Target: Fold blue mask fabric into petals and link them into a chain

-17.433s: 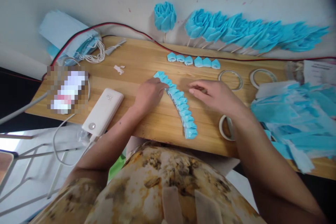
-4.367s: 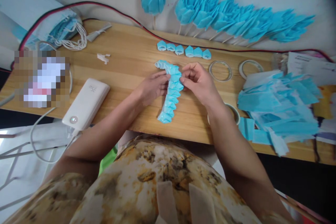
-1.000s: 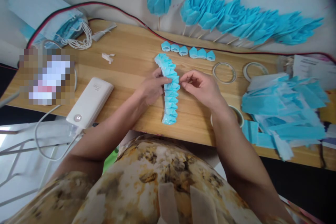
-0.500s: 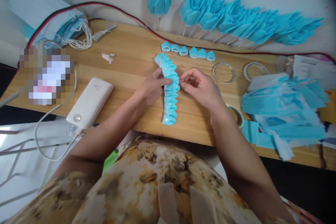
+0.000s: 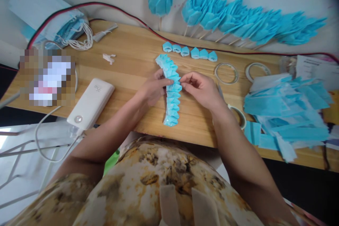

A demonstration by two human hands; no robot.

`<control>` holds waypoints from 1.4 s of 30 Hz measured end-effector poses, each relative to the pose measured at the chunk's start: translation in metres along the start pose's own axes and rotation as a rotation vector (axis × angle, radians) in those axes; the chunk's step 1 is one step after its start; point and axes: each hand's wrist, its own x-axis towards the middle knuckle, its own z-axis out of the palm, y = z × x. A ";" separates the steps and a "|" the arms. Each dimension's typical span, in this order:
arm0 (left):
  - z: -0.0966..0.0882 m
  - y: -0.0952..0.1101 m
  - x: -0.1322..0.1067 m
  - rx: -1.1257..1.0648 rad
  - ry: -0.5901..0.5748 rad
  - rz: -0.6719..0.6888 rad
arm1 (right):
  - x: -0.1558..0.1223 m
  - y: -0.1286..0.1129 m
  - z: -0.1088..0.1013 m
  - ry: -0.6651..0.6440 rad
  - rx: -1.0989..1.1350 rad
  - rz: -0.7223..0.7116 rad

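A long chain of folded light-blue paper petals [image 5: 171, 99] lies on the wooden table [image 5: 132, 60], running from the near edge toward the wall. My left hand [image 5: 152, 90] pinches the chain's left side about halfway along. My right hand [image 5: 202, 90] pinches the same spot from the right, fingers curled. A short row of separate blue folded petals [image 5: 189, 52] lies just behind the chain.
Finished blue paper flowers on sticks [image 5: 238, 21] lean on the wall. Tape rings [image 5: 226, 73] and a heap of blue paper strips [image 5: 286, 109] sit right. A white power bank [image 5: 90, 103] with cable, a stack of face masks [image 5: 66, 30] and a red-black wire lie left.
Over the last second the right hand's fingers have closed in on the chain's right edge. The chain and left hand have barely shifted.
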 end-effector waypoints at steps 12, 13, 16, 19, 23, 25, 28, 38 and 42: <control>0.001 -0.003 0.001 0.045 -0.033 0.014 | 0.001 -0.002 0.005 0.014 0.211 0.088; 0.001 -0.003 0.001 0.048 -0.042 0.016 | 0.002 -0.002 0.006 0.021 0.197 0.082; 0.000 -0.003 0.000 0.043 -0.078 0.020 | 0.002 0.001 0.006 0.048 0.164 0.062; 0.000 -0.001 0.000 0.046 -0.101 0.004 | 0.003 0.002 0.005 0.080 0.136 0.048; 0.000 0.000 -0.001 0.056 -0.074 -0.031 | 0.003 0.001 0.004 0.100 0.108 0.063; -0.001 0.000 -0.001 0.062 -0.063 -0.030 | 0.003 0.000 0.004 0.100 0.105 0.062; -0.001 0.000 0.000 0.069 -0.065 -0.015 | 0.003 0.001 0.004 0.103 0.110 0.053; -0.001 -0.002 0.002 0.067 -0.046 0.016 | 0.002 0.000 0.003 0.098 0.120 0.061; -0.006 0.005 0.002 0.166 -0.040 0.027 | 0.001 0.000 0.003 0.094 0.084 0.050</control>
